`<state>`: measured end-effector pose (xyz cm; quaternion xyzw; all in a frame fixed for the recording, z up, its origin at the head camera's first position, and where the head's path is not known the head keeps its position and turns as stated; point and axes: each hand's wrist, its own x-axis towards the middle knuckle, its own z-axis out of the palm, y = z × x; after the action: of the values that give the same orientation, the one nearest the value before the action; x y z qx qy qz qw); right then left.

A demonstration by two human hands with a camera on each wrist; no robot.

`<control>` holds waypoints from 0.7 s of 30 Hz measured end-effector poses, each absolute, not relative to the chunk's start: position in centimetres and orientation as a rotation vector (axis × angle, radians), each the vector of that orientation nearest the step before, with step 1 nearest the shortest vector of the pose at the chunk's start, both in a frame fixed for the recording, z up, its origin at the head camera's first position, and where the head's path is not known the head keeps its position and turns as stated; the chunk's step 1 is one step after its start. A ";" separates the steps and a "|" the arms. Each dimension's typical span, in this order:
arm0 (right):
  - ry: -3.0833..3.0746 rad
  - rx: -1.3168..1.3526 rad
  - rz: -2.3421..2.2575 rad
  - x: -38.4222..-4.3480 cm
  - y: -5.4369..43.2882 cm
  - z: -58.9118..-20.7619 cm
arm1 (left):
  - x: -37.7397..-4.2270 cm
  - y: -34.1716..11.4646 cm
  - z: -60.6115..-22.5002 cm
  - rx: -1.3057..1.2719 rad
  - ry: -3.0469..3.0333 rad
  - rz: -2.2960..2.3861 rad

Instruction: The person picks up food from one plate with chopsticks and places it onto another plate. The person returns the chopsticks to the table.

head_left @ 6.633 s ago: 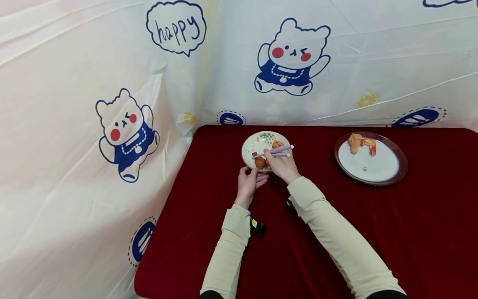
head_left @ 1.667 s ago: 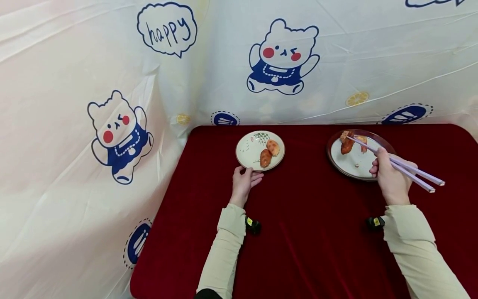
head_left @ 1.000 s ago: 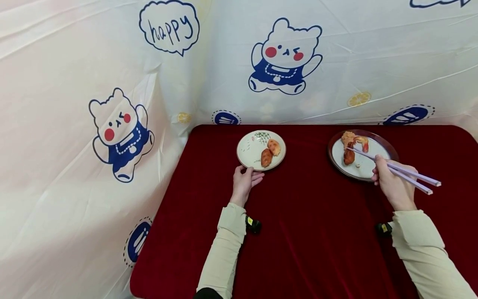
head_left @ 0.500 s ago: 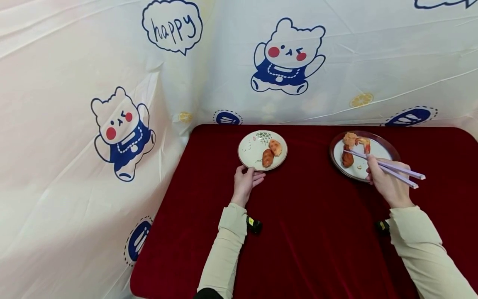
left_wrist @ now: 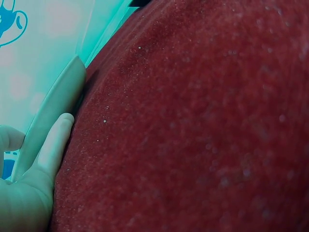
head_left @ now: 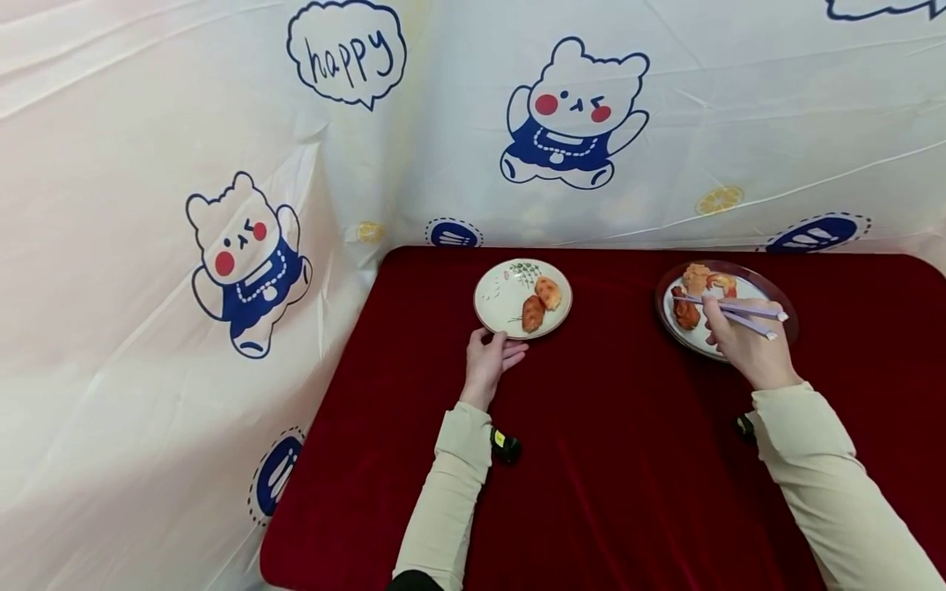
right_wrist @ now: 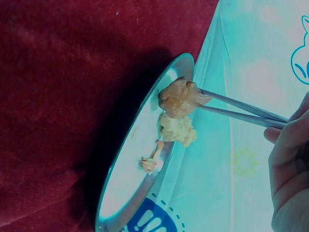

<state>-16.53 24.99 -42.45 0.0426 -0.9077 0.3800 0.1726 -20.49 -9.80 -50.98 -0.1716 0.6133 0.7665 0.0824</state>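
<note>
My left hand (head_left: 485, 361) pinches the near rim of a small white plate (head_left: 491, 304), thumb over the edge and straighter fingers beneath. Two browned pieces that look like chicken wings, one darker (head_left: 532, 313) and one paler (head_left: 548, 293), lie on its right side. With my right hand (head_left: 757, 345) I hold lilac chopsticks (head_left: 746, 310) over the dark-rimmed plate (head_left: 787, 316). Their tips are at a glossy brown piece of fried chicken (right_wrist: 179, 97) on that plate's left side. Behind it are a crumbly breaded piece (head_left: 696, 277) and a shrimp (head_left: 724, 285).
A dark red cloth (head_left: 606, 460) covers the table. Behind and to the left hangs a white curtain (head_left: 443, 123) with cartoon bears. Each wrist carries a small black camera (head_left: 506, 446).
My right hand has carried the brown chicken piece from the small plate to the dark-rimmed plate. Lately the hand has shifted left, chopsticks still at that piece. The left hand keeps its hold.
</note>
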 end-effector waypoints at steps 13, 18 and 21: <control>-2.644 0.185 0.949 -17.2 24.6 -43.1 | -20.4 -9.7 -51.1 -0.507 1.840 2.283; -2.632 0.147 0.957 -17.3 24.7 -43.7 | -20.5 -9.7 -51.1 -0.504 1.850 2.279; -2.598 0.144 0.931 -17.4 24.7 -44.0 | -20.5 -9.8 -51.1 -0.503 1.848 2.283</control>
<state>-17.37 24.69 -43.98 0.0512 -0.9233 0.3309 0.1879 -20.52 -9.77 -51.12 -0.1684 0.6181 0.7636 0.0809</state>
